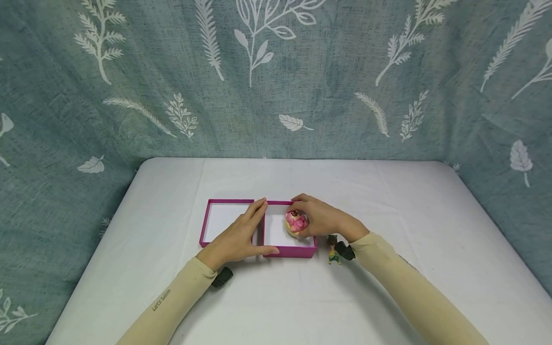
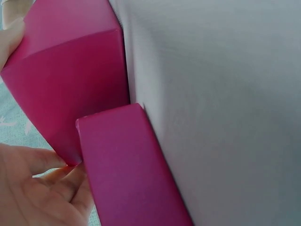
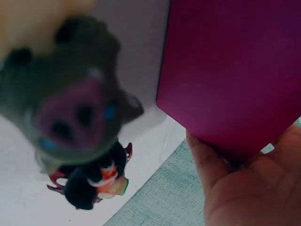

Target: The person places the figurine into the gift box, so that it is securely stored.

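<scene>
In the head view, my right hand (image 1: pixel 321 215) holds a small round pink and yellow toy (image 1: pixel 296 221) inside a magenta box (image 1: pixel 289 252) with a white inside. Thumb and fingers are curled around the toy. My left hand (image 1: pixel 241 232) spans the left side of that box, with the thumb at the near wall and the fingers reaching the far corner. Left of it lies a shallower magenta box part (image 1: pixel 205 225), also white inside. The left wrist view shows the left fingers (image 2: pixel 51 188) touching a corner of the magenta box.
A small toy figure (image 1: pixel 333 251) with green and yellow parts stands right of the box, under my right wrist. The right wrist view shows a blurred figure with a pink snout (image 3: pixel 75 117) and a dark-haired figure (image 3: pixel 94 181). White cloth (image 1: pixel 388 191) covers the table.
</scene>
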Demonstrator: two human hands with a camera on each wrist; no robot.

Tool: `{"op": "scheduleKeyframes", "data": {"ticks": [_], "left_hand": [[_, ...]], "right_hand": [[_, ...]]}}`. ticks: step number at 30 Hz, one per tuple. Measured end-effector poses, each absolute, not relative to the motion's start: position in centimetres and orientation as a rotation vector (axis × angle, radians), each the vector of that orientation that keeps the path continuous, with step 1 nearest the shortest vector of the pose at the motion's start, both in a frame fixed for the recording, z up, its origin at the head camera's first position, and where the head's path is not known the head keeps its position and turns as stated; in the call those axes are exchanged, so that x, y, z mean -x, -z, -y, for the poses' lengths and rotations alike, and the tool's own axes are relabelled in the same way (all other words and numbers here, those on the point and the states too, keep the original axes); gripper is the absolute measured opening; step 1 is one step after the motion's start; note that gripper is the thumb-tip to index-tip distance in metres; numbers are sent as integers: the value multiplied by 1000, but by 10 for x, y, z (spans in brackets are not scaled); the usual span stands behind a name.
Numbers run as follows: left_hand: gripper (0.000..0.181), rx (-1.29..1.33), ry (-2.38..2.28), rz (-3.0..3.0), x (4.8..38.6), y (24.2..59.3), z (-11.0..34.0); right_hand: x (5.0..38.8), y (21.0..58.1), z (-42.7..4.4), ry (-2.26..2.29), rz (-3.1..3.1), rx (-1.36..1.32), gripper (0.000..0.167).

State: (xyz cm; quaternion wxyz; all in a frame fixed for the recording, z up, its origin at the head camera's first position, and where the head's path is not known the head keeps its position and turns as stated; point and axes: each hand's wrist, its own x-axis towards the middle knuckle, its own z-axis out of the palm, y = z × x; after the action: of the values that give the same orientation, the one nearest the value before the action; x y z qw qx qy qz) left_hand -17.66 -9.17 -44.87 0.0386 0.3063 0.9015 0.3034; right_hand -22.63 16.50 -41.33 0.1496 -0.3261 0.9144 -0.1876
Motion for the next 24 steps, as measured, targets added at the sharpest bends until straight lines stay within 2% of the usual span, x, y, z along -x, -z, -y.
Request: {"op": "scheduleKeyframes", "data": {"ticks": [24], "left_hand": [[114, -955, -931, -2778, 177, 450, 91]], "right_hand": [[221, 409, -161, 448, -2632, 876, 59]]}}
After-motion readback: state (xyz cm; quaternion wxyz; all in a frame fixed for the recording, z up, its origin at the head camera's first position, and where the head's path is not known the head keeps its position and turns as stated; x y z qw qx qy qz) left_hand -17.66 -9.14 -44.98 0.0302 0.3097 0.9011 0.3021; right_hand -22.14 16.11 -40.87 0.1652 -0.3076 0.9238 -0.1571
